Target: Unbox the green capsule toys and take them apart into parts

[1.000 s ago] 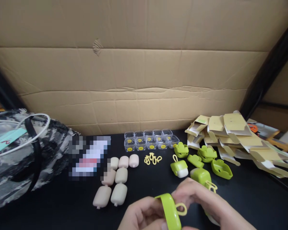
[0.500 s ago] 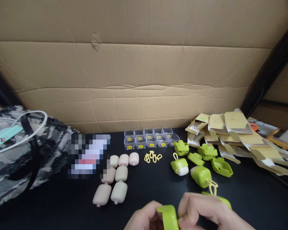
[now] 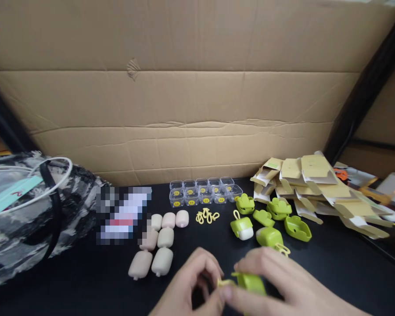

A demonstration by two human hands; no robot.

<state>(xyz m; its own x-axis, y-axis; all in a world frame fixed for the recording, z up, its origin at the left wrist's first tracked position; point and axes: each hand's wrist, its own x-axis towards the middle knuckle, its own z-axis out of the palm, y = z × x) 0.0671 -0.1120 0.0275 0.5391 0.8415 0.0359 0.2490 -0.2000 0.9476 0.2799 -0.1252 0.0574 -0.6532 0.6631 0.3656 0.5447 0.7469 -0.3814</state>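
Note:
At the bottom centre, my right hand is closed round a green plastic shell. My left hand pinches a small yellow loop against the left side of that shell, where the fingertips of both hands meet. Just beyond my right hand lie a green case with a yellow loop and a green and white case. Several green shell parts rest behind them. A small pile of yellow loops sits further back, in the middle.
Several pale rounded pieces stand left of centre. Clear small boxes with yellow stickers line the back. Flattened cartons are heaped at the right. A patterned bag and a blurred packet occupy the left.
The green shell has turned and shifted right in my right hand. My left hand has moved up and now holds a yellow loop beside it. The view has shifted slightly.

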